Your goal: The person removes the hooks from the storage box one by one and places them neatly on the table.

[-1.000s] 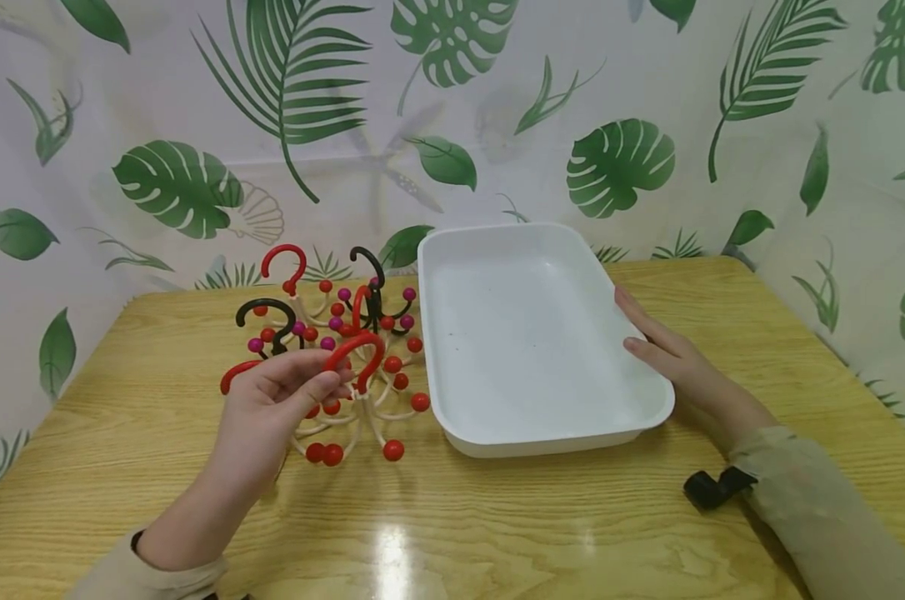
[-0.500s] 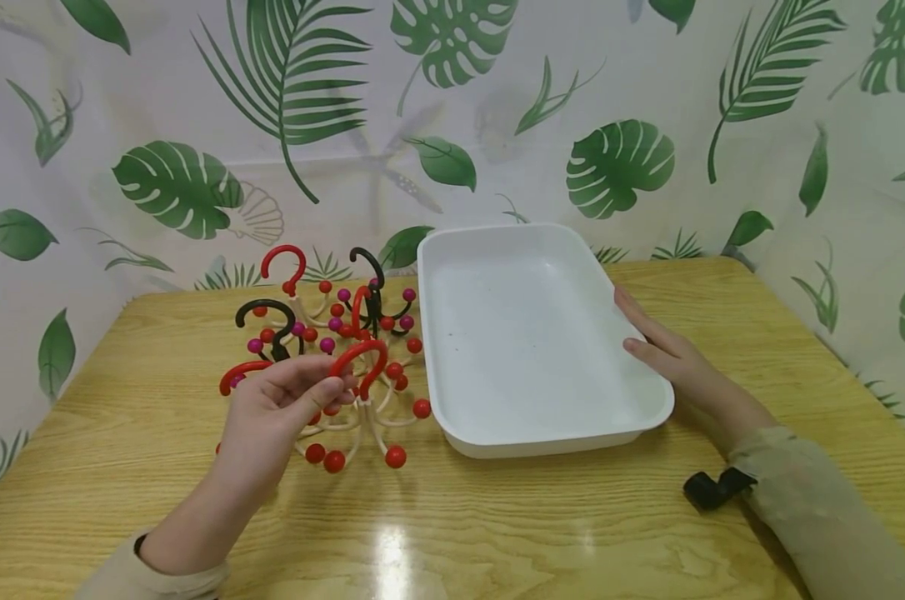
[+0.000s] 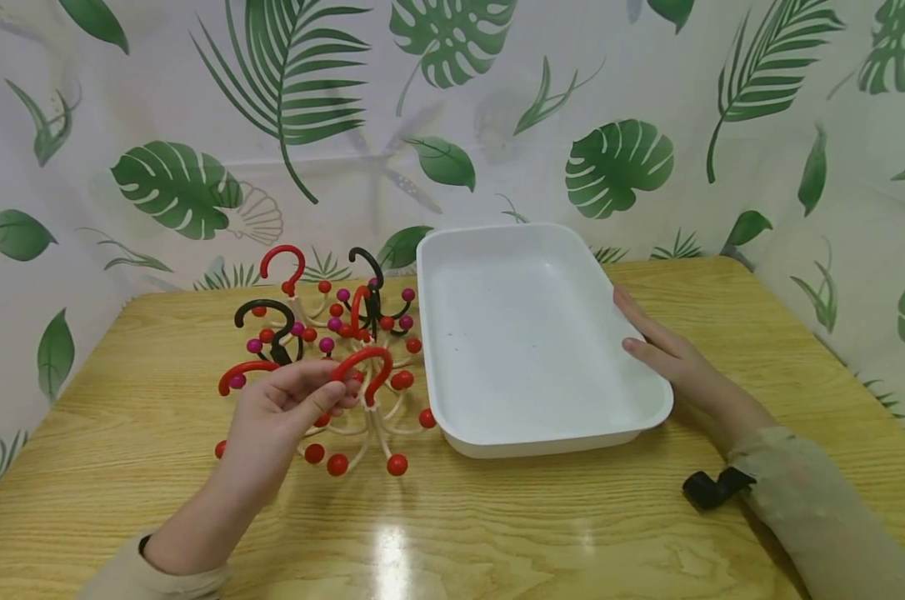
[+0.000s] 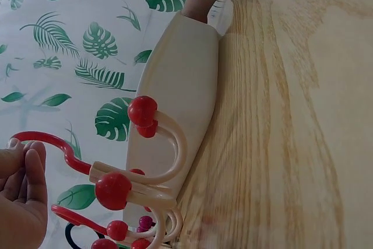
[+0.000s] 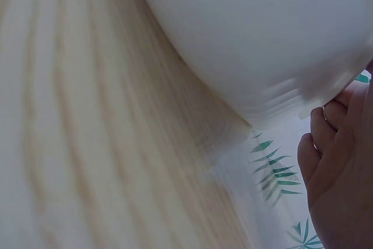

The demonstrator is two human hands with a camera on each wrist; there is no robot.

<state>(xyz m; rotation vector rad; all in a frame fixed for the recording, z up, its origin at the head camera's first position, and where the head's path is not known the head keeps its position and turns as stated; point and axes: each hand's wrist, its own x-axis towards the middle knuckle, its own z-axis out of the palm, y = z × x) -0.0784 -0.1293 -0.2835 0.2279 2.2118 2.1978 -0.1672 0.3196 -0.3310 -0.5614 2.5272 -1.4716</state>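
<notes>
My left hand pinches the red hook of a claw hanger between thumb and fingers. Cream curved arms spread below that hook, each tipped with a red ball, in front of a cluster of similar hangers. At the right side of a white rectangular tray, my right hand rests its extended fingers along the outer wall, thumb at the rim. The right wrist view shows its fingers against the tray's outside. Inside, the tray holds nothing visible.
Behind the left hand stand several more claw hangers, including a red-hooked one and black-hooked ones with pink balls, such as the black hanger. They crowd up to the tray's left side. A leaf-patterned cloth backs the wooden table.
The left hand has brought the hanger slightly nearer to me and a little to the right. The right hand and the tray have stayed in place.
</notes>
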